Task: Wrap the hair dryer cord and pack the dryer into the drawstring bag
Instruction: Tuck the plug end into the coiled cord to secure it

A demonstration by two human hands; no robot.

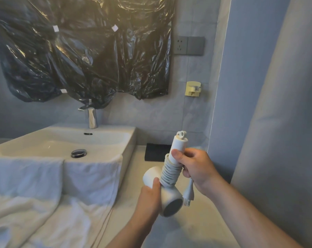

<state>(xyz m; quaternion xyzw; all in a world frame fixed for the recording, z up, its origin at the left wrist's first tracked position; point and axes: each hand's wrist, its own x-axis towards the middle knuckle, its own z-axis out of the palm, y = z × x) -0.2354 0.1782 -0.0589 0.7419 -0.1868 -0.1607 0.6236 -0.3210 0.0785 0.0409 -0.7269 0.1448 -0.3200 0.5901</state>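
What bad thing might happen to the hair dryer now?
1. The plug hangs loose below the right hand. If that grip loosens, the wrapped cord may unwind from the handle.
2. The hair dryer is held in the air above the counter by the left hand and the right. A slip might drop it onto the hard top.

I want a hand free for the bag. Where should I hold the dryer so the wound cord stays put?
Probably the handle, gripped from the right across the cord coils, as the right hand does. The coils stack along the handle and the plug hangs loose beside them, so fingers there could pin the last turn. The left hand on the head could let go.
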